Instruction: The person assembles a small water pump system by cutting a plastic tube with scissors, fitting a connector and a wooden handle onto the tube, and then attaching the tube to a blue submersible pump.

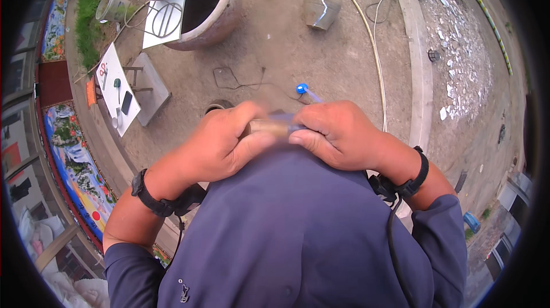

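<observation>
In front of my dark blue shirt [298,205], both hands are close together with fingers bent and thumbs pressed in. My left hand [220,142] is closed round a short tan, stick-like piece [266,128], smeared by motion. My right hand [338,135] pinches at the piece's other end, where a bluish-grey part shows; I cannot make out what it is or whether the two are joined. On the ground beyond them lies a small round blue thing [302,88] with a pale purple strip. A dark round rim [219,106] shows past my left hand.
A large clay vat [232,18] stands far left, with a white board [166,18] across it. Nearer left, a white panel [117,90] holds red-handled scissors and a phone. A bucket [322,11], a long hose [375,61] and scattered white shards [458,67] lie beyond.
</observation>
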Motion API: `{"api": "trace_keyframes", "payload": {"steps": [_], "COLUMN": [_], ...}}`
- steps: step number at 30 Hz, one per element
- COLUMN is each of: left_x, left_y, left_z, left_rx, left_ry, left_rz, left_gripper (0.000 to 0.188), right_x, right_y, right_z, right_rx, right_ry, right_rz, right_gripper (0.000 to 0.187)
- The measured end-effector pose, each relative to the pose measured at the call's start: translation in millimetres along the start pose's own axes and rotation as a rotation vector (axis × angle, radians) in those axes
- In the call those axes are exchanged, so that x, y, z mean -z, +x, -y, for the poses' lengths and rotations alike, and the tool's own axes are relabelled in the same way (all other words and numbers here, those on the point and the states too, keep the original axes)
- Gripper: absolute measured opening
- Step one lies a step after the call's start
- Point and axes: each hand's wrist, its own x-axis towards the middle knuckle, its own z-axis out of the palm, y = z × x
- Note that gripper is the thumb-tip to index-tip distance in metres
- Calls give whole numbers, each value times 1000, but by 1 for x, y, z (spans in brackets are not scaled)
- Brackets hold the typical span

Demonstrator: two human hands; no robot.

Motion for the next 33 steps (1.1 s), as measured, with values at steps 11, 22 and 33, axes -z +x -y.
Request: {"api": "trace_keyframes", "payload": {"steps": [11,22,33], "left_x": [10,11,-9], "left_y": [4,5,-9], "left_z": [7,9,15], "left_rx": [-426,-563,-296], "left_ry": [554,562,286], "left_rz": [-121,-111,-101], "left_gripper": [40,38,28], "right_x": [17,12,4], "right_y": [9,11,8], "right_z": [-6,-1,18], "right_rx": [-78,5,-84], "right_ry": [477,452,161], "right_rz": [306,375,285], "right_gripper": [34,32,34]}}
